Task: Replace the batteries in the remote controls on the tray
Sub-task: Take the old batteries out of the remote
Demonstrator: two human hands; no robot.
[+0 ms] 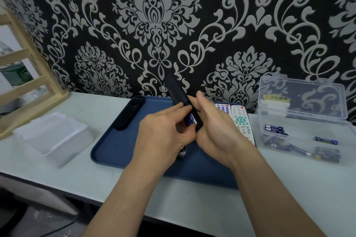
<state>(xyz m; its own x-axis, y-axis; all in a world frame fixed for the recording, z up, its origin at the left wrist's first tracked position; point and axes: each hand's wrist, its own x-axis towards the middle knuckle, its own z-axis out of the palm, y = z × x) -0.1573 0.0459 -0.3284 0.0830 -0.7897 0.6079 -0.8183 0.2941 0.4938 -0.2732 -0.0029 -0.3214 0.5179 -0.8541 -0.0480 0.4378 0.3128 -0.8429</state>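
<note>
head | clear plastic box [302, 119], lid up, holds several loose cylindrical batteries [274, 128] | rounded blue tray [107, 146] carries one long black remote [128, 114] and two white remotes [239, 119] | right hand [213, 127] curls round held remote [178, 90] above the tray; left hand [163, 132] pinches its open end, where a blue battery [189, 120] shows

head view, looking down, near hands [192, 131]

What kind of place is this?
Probably a home-style room set up as a work desk: damask wallpaper behind a pale table, a blue tray with remotes, a black remote held above it, and a clear box of batteries.
</note>
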